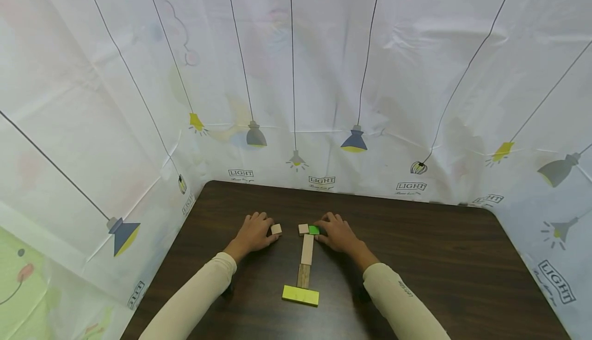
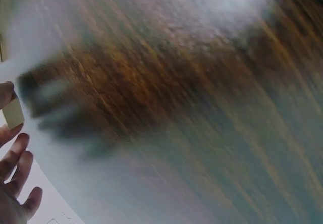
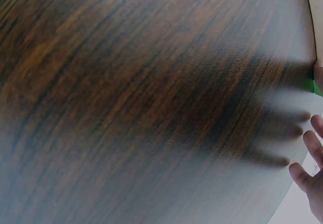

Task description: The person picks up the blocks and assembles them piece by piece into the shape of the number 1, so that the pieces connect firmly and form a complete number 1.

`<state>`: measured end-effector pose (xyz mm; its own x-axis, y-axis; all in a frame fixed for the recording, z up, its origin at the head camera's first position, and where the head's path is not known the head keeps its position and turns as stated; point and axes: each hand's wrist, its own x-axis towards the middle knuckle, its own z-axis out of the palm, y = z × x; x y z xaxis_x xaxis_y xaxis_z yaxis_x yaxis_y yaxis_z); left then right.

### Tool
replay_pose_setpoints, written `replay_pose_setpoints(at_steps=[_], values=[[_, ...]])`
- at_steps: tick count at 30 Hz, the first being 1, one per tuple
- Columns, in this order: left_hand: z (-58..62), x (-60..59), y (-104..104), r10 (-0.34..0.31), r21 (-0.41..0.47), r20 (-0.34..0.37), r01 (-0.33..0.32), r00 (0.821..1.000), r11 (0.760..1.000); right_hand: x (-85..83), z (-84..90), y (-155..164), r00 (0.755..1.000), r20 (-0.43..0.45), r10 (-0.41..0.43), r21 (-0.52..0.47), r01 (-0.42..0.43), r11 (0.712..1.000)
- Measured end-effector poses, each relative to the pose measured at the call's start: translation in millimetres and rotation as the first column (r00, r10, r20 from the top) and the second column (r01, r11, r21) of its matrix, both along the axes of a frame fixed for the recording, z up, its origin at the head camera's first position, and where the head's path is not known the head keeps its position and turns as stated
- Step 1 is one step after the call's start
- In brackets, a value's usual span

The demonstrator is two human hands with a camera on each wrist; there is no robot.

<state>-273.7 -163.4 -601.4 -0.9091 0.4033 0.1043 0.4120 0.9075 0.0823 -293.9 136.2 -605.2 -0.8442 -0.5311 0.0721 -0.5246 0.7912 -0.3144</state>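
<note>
A small pale cube (image 1: pixel 276 229) is pinched at the fingertips of the left hand (image 1: pixel 253 233), low on the dark surface (image 1: pixel 439 258); the fingers are curled round it. To the right of that hand, a second pale cube (image 1: pixel 303 229) lies at the head of a line formed by a pale bar (image 1: pixel 307 249), a darker bar (image 1: pixel 303 276) and a yellow-green block (image 1: pixel 300 295) nearest the person. A green block (image 1: pixel 314 230) is gripped by the curled fingers of the right hand (image 1: pixel 339 233), touching the second cube. A placing step is judged to be in hand; the held cube is judged to need careful alignment beside the line
</note>
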Motion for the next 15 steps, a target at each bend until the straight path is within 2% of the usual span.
replay_pose_setpoints(at_steps=[15], values=[[-0.3,-1.6,10.4,-0.025,-0.008,-0.015,0.025,1.000,1.000,-0.2,0.2,0.4,1.000,-0.003,0.001,0.000,-0.001,1.000]])
